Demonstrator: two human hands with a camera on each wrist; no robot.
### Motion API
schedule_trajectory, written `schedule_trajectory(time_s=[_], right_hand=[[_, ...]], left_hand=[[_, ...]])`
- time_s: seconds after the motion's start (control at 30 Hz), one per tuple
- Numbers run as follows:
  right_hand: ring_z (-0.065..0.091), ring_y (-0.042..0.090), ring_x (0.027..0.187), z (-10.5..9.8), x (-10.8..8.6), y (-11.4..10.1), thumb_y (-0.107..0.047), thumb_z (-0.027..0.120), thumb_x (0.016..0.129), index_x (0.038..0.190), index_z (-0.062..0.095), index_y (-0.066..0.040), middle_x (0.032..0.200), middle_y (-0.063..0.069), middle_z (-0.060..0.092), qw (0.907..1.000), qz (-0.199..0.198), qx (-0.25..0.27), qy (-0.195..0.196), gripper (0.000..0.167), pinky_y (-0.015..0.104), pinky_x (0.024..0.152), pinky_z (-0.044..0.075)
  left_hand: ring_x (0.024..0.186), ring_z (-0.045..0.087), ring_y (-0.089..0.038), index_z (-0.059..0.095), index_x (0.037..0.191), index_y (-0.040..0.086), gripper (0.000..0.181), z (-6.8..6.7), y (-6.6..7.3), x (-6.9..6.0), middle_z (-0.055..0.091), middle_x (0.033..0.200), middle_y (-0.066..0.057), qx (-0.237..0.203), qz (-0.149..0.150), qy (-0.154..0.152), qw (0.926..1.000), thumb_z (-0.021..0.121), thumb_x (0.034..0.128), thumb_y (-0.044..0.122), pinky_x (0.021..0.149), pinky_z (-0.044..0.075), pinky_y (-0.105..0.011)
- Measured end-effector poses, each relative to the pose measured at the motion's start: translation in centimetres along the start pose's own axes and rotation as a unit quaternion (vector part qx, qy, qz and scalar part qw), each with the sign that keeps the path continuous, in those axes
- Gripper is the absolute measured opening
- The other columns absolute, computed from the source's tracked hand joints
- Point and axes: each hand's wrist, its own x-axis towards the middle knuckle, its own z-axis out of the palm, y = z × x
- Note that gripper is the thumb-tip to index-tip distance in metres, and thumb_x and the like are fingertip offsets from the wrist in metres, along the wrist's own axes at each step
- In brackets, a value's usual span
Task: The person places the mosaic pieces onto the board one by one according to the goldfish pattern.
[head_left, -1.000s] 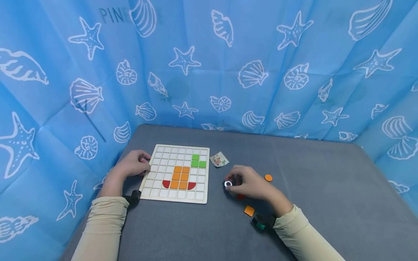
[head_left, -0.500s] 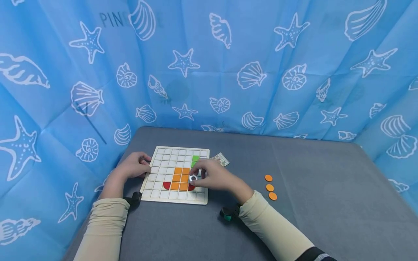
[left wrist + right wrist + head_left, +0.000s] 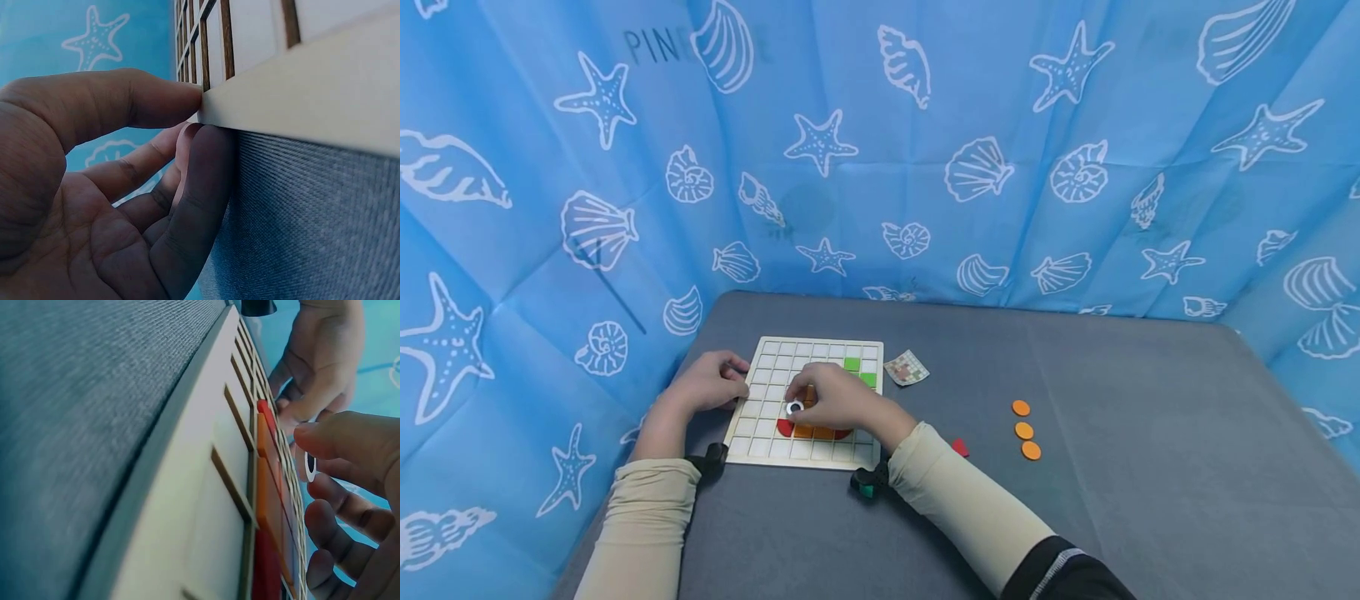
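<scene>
A white round piece with a dark centre (image 3: 794, 407) is pinched between the thumb and fingers of my right hand (image 3: 841, 398). That hand is over the left part of an orange block of tiles on a pale gridded board (image 3: 752, 423). In the right wrist view, the round piece (image 3: 310, 466) is above the board beside the orange tiles (image 3: 269, 487). A red quarter-round tile (image 3: 785, 427) sits left of the orange ones; another is partly hidden by my hand. My left hand (image 3: 706, 383) holds the board's left edge, thumb at the rim and fingers below it in the left wrist view.
Green tiles (image 3: 852, 364) lie at the board's upper right. A small pattern card (image 3: 907, 367) is beside the board. Several loose pieces lie to the right: orange discs (image 3: 1024, 431) and a red piece (image 3: 960, 447) beside my sleeve. A blue curtain (image 3: 880, 167) surrounds the table.
My right hand has carried the round piece left from the table, across the board to its orange tiles. The loose orange square seen earlier is out of sight. My left hand has stayed put.
</scene>
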Motion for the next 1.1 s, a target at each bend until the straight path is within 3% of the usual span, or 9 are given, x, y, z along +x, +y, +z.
schedule_trajectory(time_s=[0.33, 1.1], right_hand=[[0.061, 0.003, 0.086, 0.8, 1.2, 0.1, -0.026, 0.078, 0.097, 0.109, 0.079, -0.019, 0.102, -0.006, 0.069, 0.9994, 0.024, -0.023, -0.008, 0.014, 0.018, 0.074, 0.055], [0.063, 0.002, 0.087, 1.1, 1.4, 0.0, -0.021, 0.076, 0.099, 0.109, 0.08, -0.018, 0.103, -0.007, 0.073, 0.999, 0.027, -0.034, -0.004, 0.012, 0.018, 0.075, 0.056]], left_hand=[[0.087, 0.065, -0.026, 0.054, 0.139, -0.01, 0.05, 0.0, 0.0, 0.0, 0.061, 0.103, -0.018, -0.003, 0.002, -0.006, 1.0, 0.066, 0.0925, 0.005, 0.076, 0.066, -0.041], [0.088, 0.065, -0.026, 0.055, 0.138, -0.008, 0.05, 0.0, -0.3, 0.1, 0.06, 0.104, -0.018, -0.008, -0.005, -0.003, 1.0, 0.067, 0.0916, 0.006, 0.076, 0.067, -0.04]])
